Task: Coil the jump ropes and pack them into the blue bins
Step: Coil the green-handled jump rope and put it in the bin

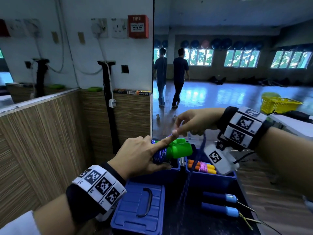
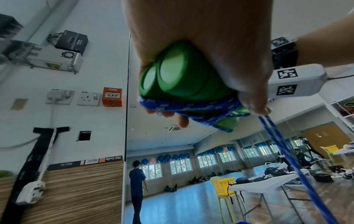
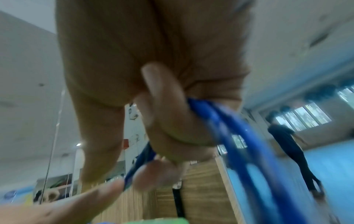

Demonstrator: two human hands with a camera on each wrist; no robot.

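My left hand (image 1: 144,155) grips two green jump-rope handles (image 1: 179,149) held side by side, with blue-and-white rope (image 1: 160,154) wound around them; its index finger points up along the rope. In the left wrist view the green handles (image 2: 178,77) fill the palm above the wound blue rope (image 2: 191,108). My right hand (image 1: 193,122) hovers just above, pinching the loose blue rope (image 3: 220,124), which hangs down (image 1: 188,180) between two open blue bins. The right bin (image 1: 211,179) holds a coiled rope with orange-and-yellow handles (image 1: 201,167). The left bin (image 1: 171,172) lies under my left hand.
A blue bin lid (image 1: 140,207) lies at the front. Another rope with blue handles (image 1: 220,203) rests on the dark table to the right. Wood-panelled wall at left, a mirror (image 1: 228,65) ahead. A yellow basket (image 1: 277,104) stands far right.
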